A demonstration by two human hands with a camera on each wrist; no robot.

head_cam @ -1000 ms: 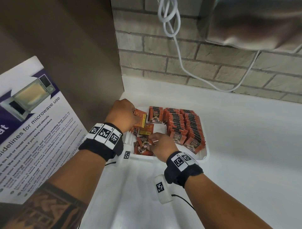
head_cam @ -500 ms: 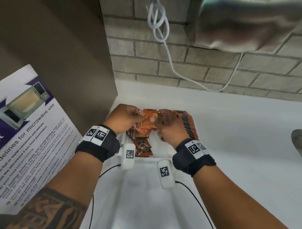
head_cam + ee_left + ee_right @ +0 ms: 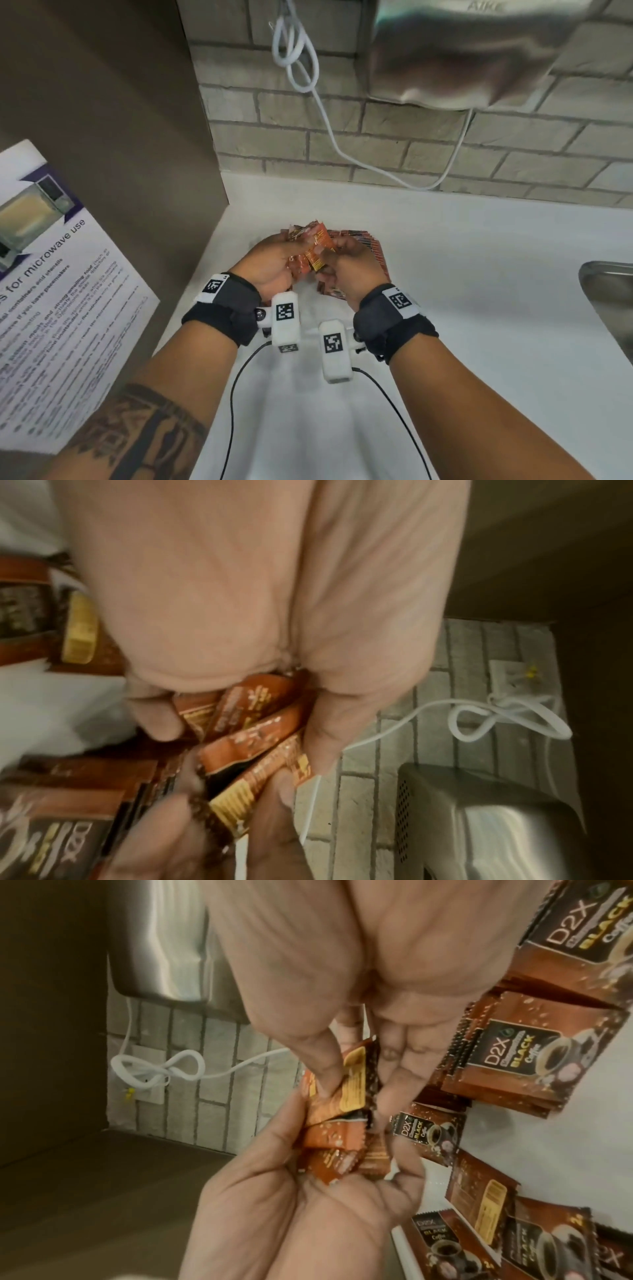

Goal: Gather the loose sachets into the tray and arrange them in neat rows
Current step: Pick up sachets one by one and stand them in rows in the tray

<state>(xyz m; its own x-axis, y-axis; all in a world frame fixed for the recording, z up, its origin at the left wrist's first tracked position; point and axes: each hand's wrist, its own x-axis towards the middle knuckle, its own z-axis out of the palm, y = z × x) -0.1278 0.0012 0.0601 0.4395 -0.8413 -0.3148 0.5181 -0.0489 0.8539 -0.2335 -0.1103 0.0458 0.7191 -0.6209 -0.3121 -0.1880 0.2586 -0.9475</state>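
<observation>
Both hands meet over the white tray [image 3: 548, 1145], holding a bunch of orange coffee sachets [image 3: 313, 253]. My left hand [image 3: 274, 258] grips several sachets [image 3: 250, 723] fanned between thumb and fingers. My right hand [image 3: 347, 262] pinches one sachet [image 3: 354, 1080] at the top of that bunch with thumb and fingers. Neat rows of sachets [image 3: 375, 246] stand along the tray's right side, partly hidden by my right hand. A few loose sachets [image 3: 430, 1133] lie flat on the tray floor below the hands.
A steel hand dryer [image 3: 462, 51] hangs on the brick wall above, with a white cord [image 3: 325, 113] looping down. A brown panel with a microwave poster [image 3: 51, 291] closes the left side. A metal sink edge [image 3: 609, 301] sits at the right of the white counter.
My right hand has left the loose sachets at the tray's front and come up to the bunch in my left hand. Both hands have lifted off the tray.
</observation>
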